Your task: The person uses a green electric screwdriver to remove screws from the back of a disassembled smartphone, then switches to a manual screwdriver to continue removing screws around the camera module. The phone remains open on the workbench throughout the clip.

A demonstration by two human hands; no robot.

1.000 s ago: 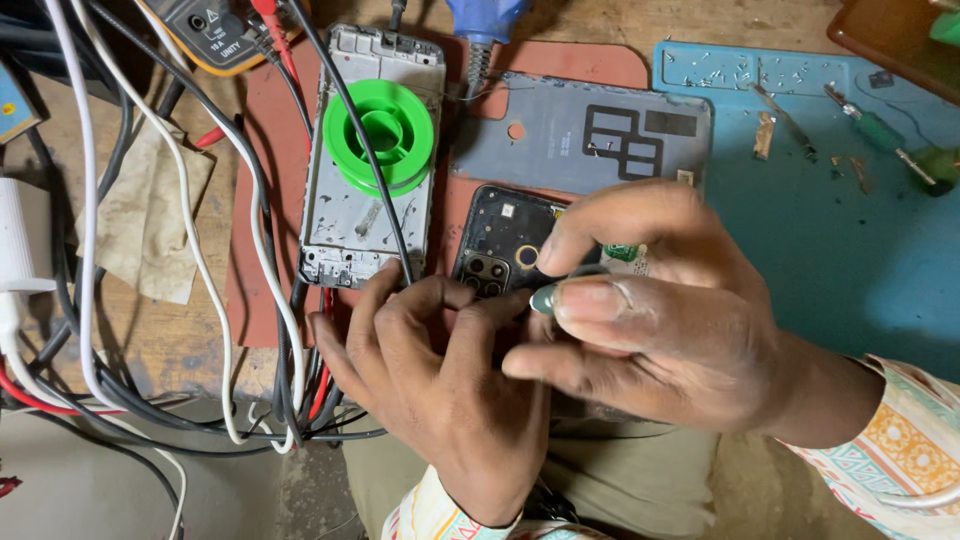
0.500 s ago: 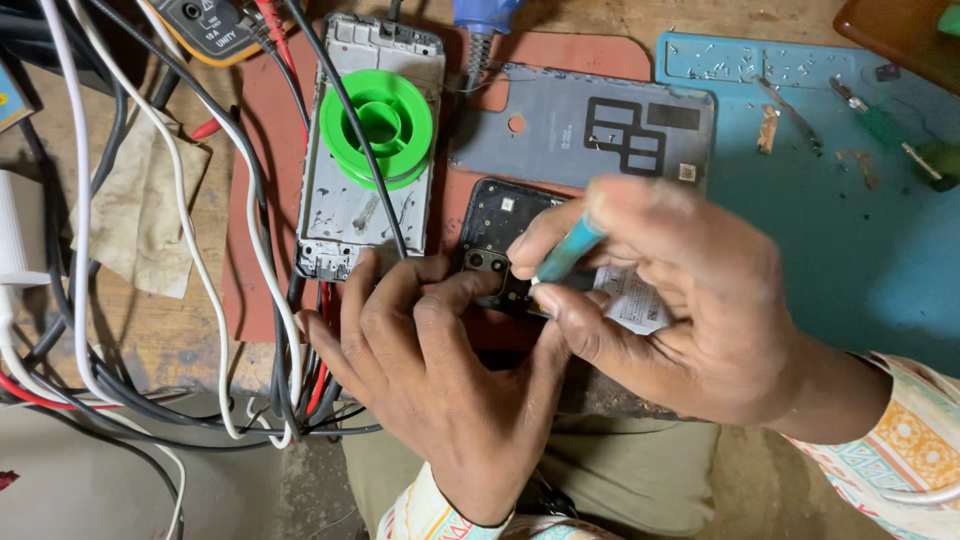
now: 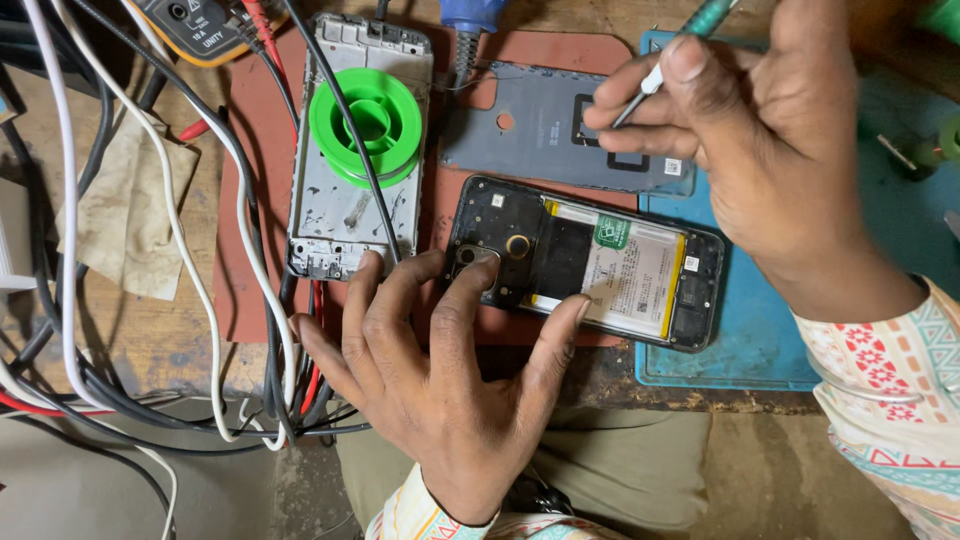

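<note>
The left hand [image 3: 440, 400], at the lower centre of the frame, lies spread and flat, gripping nothing: its fingertips [image 3: 478, 272] press on the camera end of the opened phone [image 3: 585, 262] and the thumb bears on the lower edge of the battery [image 3: 630, 272], an arrangement that appears intended to pin the phone against sliding. The opened phone lies face down at the centre of the frame, partly on the red mat [image 3: 250, 250] and partly on the blue mat [image 3: 760, 340]. Its long axis runs left to right with a slight downward tilt toward the right; the camera end points left. The right hand [image 3: 770, 150], at the upper right, is closed on a slim green-handled tool [image 3: 672, 58], pinched between thumb and forefingers for fine control, tip directed down-left above the detached back cover [image 3: 545, 140]; contact with the cover cannot be determined. Further back, at the upper centre-left, a bare phone frame [image 3: 345, 215] lies with its long axis top to bottom, carrying a green solder spool [image 3: 365, 122]. A tangle of cables [image 3: 215, 300] crosses the left side, and a yellow multimeter [image 3: 190, 25] sits at the upper left edge.
</note>
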